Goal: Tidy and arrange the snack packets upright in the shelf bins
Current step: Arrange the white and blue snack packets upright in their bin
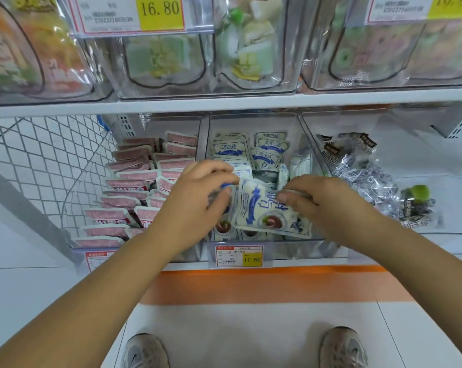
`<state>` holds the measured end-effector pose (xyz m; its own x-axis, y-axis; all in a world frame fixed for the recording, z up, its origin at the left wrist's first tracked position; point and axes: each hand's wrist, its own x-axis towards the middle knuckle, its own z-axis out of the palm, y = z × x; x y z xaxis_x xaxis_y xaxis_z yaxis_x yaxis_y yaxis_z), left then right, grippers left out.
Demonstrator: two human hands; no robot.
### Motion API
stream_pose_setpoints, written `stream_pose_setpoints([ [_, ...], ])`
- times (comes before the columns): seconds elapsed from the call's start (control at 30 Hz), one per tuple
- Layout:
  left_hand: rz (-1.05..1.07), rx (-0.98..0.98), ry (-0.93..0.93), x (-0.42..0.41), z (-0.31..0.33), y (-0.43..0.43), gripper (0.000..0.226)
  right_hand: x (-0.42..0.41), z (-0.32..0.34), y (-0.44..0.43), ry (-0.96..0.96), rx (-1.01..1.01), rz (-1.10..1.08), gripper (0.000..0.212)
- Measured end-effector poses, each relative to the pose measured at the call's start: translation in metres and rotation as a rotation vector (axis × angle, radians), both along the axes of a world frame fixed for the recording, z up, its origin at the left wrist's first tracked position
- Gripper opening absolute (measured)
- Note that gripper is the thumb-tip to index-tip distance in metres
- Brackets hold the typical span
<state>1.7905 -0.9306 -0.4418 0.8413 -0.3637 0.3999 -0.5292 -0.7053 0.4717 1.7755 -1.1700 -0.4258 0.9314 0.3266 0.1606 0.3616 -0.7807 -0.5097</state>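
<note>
A white snack packet with blue printing and a picture of a dark plum [261,208] is held up, tilted, over the front of the middle clear plastic shelf bin [305,144], between both hands. The left hand [198,200] has its fingers [224,170] curled, pinching the packet's left edge between thumb and forefinger. The right hand [328,200] is also curled, its thumb pressed on the packet's right side and its fingers folded over the top edge. Behind the held packet, more white and blue packets [251,150] stand in two rows towards the back of the same bin, with a few lying loose and askew near the middle. A price label with a yellow panel [239,256] hangs on the bin's front. The bin on the left holds rows of pink packets [139,187], mostly upright. The bin on the right holds a loose heap of black and silver wrapped sweets [370,176]. Above the white shelf board [251,102] sit further clear bins [198,62] of mixed snacks.
</note>
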Motion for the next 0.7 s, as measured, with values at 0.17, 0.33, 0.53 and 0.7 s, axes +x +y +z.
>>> stream_pose_setpoints([
  [0.17, -0.013, -0.205, 0.355, -0.012, 0.012, -0.008, 0.061, -0.01, -0.006, 0.002, -0.045, 0.329, -0.076, 0.019],
  [0.33, 0.022, -0.377, 0.393, -0.014, 0.014, -0.024, 0.083, -0.013, -0.005, 0.004, 0.051, 0.65, -0.169, 0.021],
  [0.53, 0.039, -0.666, 0.53, -0.004, 0.014, -0.027, 0.056, -0.017, 0.007, 0.008, 0.224, 0.66, -0.064, 0.031],
  [0.7, 0.033, -0.783, 0.613, 0.0, 0.017, -0.024, 0.045, -0.015, 0.012, 0.002, 0.059, 0.613, -0.255, 0.025],
])
